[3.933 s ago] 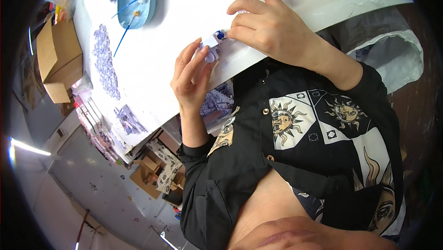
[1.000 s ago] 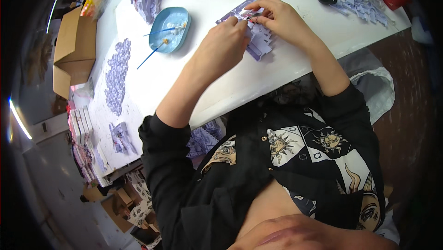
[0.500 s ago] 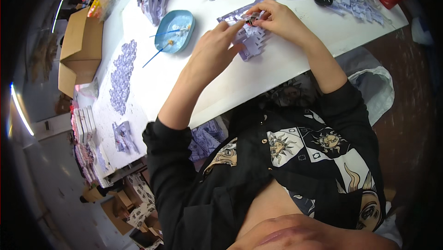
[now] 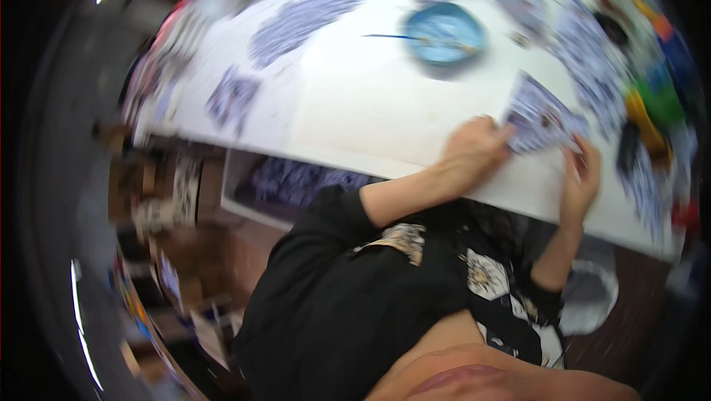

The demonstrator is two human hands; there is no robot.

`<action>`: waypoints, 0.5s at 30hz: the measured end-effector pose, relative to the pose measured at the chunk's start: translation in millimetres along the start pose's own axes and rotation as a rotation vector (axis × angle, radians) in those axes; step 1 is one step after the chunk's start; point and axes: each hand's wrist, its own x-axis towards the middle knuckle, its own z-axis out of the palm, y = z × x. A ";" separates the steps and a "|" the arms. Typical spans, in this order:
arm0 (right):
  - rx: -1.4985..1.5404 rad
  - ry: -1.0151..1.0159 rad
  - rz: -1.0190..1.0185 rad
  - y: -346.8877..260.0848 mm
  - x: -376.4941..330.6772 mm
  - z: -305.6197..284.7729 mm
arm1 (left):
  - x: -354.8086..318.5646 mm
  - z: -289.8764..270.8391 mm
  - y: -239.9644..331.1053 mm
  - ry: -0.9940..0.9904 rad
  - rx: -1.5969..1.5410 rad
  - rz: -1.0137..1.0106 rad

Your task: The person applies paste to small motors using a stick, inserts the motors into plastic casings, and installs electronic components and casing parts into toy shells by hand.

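Observation:
A pale purple plastic panel [image 4: 544, 114] with stepped edges lies on or just above the white table, a small dark and reddish part near its middle. At its left edge my left hand [image 4: 474, 151] is closed, thumb and fingers against the plastic. My right hand [image 4: 581, 179] pinches the lower right edge between thumb and fingertips. Motion smears the picture, so I cannot tell whether the panel is lifted off the surface.
Beyond the panel stands a blue dish [image 4: 480, 44] with a blue-handled brush [image 4: 389, 36] across its rim. Heaps of small purple parts [image 4: 304, 19] lie left, with more parts [image 4: 589, 64] at right. A purple assembly [image 4: 233, 97] sits near the table's left end. Below is a parts bin [image 4: 259, 212].
The view has swung toward the left. Both hands have moved from the small part in the panel's middle out to its edges, and the panel now sits turned.

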 end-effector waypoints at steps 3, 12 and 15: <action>0.048 0.140 0.014 22.8 -13.6 -13.2 | -3.5 7.3 -4.1 0.005 0.039 0.072; -0.045 0.455 -0.205 -4.6 -8.3 -40.9 | -63.1 -78.8 -26.5 -0.025 -0.125 0.144; -0.074 0.460 -0.213 -1.2 -4.9 -51.5 | -93.0 -145.9 -32.1 0.030 -0.173 -0.104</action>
